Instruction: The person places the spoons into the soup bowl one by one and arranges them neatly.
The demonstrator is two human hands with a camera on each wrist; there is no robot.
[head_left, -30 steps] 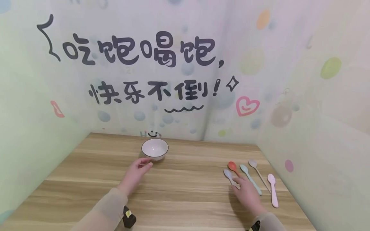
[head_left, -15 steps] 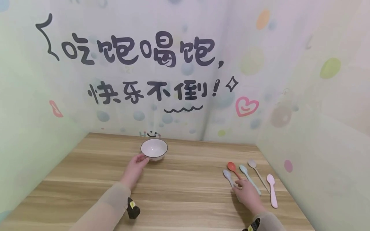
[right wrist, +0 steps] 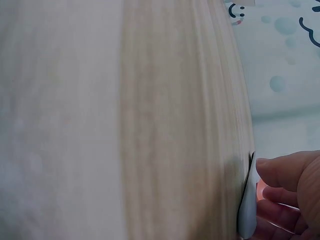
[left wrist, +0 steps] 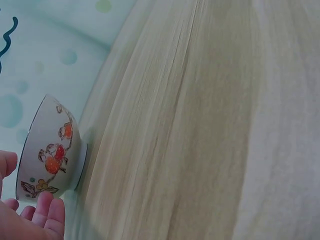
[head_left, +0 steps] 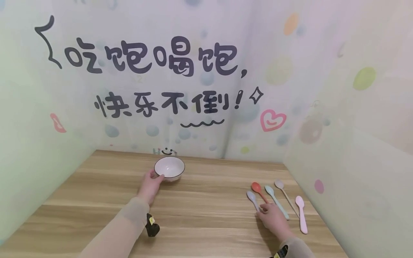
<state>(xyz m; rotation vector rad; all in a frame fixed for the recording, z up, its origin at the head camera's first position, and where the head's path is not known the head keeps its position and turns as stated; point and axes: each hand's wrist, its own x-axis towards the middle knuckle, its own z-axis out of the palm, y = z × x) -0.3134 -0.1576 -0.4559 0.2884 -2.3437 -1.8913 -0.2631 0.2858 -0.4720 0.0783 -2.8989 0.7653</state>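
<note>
In the head view, a white bowl (head_left: 169, 169) with a dark rim stands upright on the wooden table. My left hand (head_left: 150, 187) reaches its near left side; the thumb overlaps the rim. The left wrist view shows fingertips against the bowl's flower-painted outer wall, the thumb (left wrist: 7, 163) just off the rim. At the right, my right hand (head_left: 274, 218) pinches the handle of the lavender spoon (head_left: 251, 196) between thumb and fingers. In the right wrist view, that pale handle (right wrist: 247, 216) lies close to the table, with the thumb (right wrist: 267, 170) at its edge.
Right of the lavender spoon lie a red spoon (head_left: 256, 187), a mint spoon (head_left: 274, 197), a grey-beige spoon (head_left: 284, 191) and a pink spoon (head_left: 301, 211). The table (head_left: 206, 222) meets printed walls at the back and both sides.
My left hand has moved forward to the bowl, its thumb now over the rim. The right thumb and fingers have closed slightly at the lavender spoon. Bowl and spoons keep their places.
</note>
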